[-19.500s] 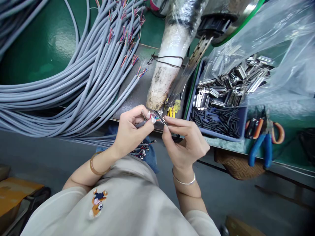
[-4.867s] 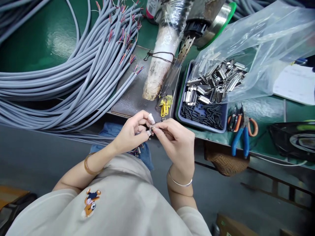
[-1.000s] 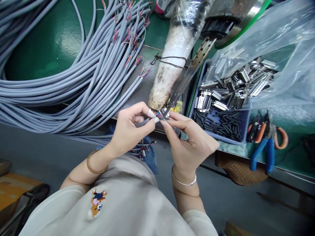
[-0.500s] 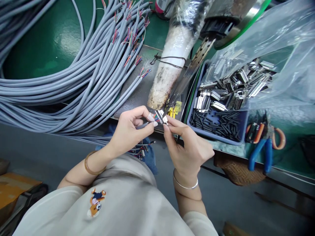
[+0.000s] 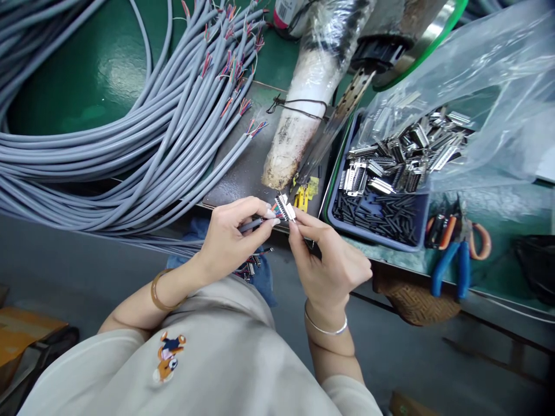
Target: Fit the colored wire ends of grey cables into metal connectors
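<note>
Between thumb and fingers my left hand (image 5: 236, 231) pinches the end of a grey cable (image 5: 252, 225), whose thin coloured wires reach a metal connector. My right hand (image 5: 329, 251) grips that silver connector (image 5: 285, 208) by its right side, fingertips closed on it. Both hands are close together at the bench's front edge. Just above the connector is the lower end of a plastic-wrapped white tube (image 5: 288, 138). A perforated metal rod (image 5: 347, 101) with a black collar slants down beside the tube. Yellow pieces (image 5: 301, 198) lie behind my right fingertips.
Many grey cables (image 5: 130, 138) with stripped ends spread over the left bench. A blue tray (image 5: 376, 238) on the right holds connectors and black sleeves, partly under a clear bag (image 5: 481, 75). Pliers (image 5: 463, 254) lie farther right. Wired connectors (image 5: 249, 268) hang near my lap.
The connector and my fingertips have shifted slightly away from the rod's lower tip, which no longer overlaps the connector. The view has shifted a little.
</note>
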Tool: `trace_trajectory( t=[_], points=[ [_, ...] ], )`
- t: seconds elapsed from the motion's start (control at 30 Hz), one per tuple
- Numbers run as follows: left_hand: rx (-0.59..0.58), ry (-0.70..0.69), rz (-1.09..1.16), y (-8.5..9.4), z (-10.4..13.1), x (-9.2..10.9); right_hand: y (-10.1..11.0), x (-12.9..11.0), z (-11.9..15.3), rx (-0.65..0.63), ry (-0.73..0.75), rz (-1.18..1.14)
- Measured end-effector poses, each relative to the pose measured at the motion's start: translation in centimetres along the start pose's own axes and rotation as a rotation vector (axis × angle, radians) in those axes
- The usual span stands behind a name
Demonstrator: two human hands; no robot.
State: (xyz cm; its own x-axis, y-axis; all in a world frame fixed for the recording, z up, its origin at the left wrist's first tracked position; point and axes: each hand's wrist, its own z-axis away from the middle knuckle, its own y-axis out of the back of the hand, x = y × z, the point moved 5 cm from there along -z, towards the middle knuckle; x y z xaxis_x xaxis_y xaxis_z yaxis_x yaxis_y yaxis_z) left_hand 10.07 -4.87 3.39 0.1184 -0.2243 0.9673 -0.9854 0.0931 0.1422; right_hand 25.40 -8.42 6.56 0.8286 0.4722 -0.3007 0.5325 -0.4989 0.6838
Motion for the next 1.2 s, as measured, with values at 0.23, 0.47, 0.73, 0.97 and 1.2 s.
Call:
trace_trajectory(
  t=[0.23,0.47,0.73,0.97,1.2],
  points=[
    [0.037,-0.116,-0.154,0.4,0.8,0.3,0.2,0.1,0.3,0.018,-0.067,-0.024],
    [0.031,-0.233,-0.24,0.5,2.0,0.3,2.3,1.8,1.7,0.297,-0.21,-0.188],
    [-0.08,-0.013,-0.11,0.8,1.8,0.0,3.3,1.8,1.2,0.474,-0.196,-0.368],
    [-0.096,-0.042,-0.135,0.7,2.0,0.5,1.5,1.3,2.0,0.108,-0.268,-0.264],
    [-0.31,-0.053,-0.164,0.2,2.7,0.3,2.1,1.6,2.2,0.149,-0.272,-0.313]
  ],
)
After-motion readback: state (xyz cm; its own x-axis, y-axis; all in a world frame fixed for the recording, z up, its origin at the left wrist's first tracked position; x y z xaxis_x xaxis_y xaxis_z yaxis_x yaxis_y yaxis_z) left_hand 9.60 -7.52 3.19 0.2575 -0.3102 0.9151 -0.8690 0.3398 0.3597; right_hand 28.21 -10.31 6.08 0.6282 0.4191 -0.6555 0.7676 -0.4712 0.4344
